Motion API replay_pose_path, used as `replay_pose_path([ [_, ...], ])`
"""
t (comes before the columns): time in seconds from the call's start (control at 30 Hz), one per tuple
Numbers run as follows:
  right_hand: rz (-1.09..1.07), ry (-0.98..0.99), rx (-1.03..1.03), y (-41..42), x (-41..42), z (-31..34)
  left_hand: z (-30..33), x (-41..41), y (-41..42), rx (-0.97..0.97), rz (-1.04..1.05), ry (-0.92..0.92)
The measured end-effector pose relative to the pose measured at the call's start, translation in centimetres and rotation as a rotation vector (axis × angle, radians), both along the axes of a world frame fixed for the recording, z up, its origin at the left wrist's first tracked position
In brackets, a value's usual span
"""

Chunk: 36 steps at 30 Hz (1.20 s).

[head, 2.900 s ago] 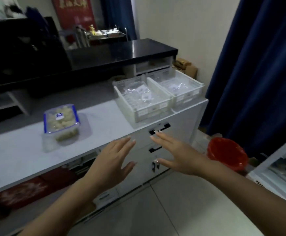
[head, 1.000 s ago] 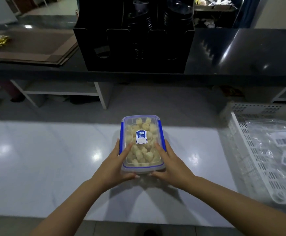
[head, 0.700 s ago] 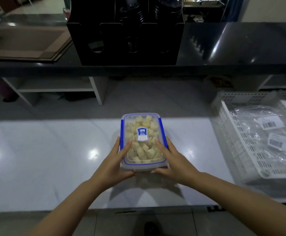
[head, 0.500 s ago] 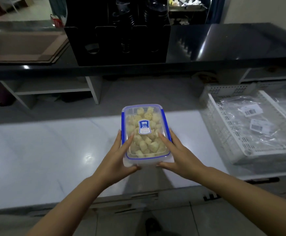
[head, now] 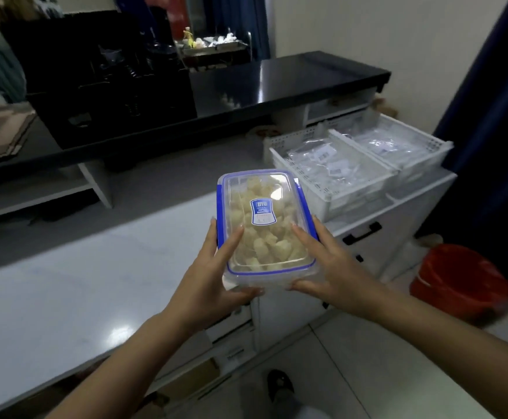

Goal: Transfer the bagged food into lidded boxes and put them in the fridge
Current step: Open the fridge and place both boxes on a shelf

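A clear plastic box (head: 264, 228) with a blue-trimmed lid and a glossy paper label, above a polished white counter (head: 65, 297); right, perforated white plastic baskets (head: 331, 189) of shiny bags; far, a glossy black countertop (head: 292, 80).

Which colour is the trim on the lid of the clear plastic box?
Blue, on the clear plastic food box, seen best in the head view.

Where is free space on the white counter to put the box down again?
The white counter is bare to the left of the lidded box, from its front edge back to the grey ledge. The right end is crowded: two white baskets of bags fill it.
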State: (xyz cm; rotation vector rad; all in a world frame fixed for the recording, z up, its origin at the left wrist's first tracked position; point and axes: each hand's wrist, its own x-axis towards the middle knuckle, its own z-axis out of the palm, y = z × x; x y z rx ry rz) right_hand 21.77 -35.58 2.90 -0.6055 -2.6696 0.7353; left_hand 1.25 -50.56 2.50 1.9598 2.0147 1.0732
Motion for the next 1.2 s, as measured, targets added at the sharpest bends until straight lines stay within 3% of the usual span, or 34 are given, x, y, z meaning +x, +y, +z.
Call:
replay_pose_path([
  [0.33, -0.384, 0.046, -0.039, -1.7, 16.7, 0.6, 1.2, 12.4, 6.9, 0.013, -0.384, 0.02],
  [0.83, -0.846, 0.047, -0.096, 0.6, 47.6, -1.3, -1.2, 43.3, 20.4, -0.065, -0.858, -0.07],
  [1.2, -1.04, 0.042, -0.141, 2.6, 62.8, -2.3, -2.7, 59.7, 28.1, -0.136, -0.994, 0.037],
])
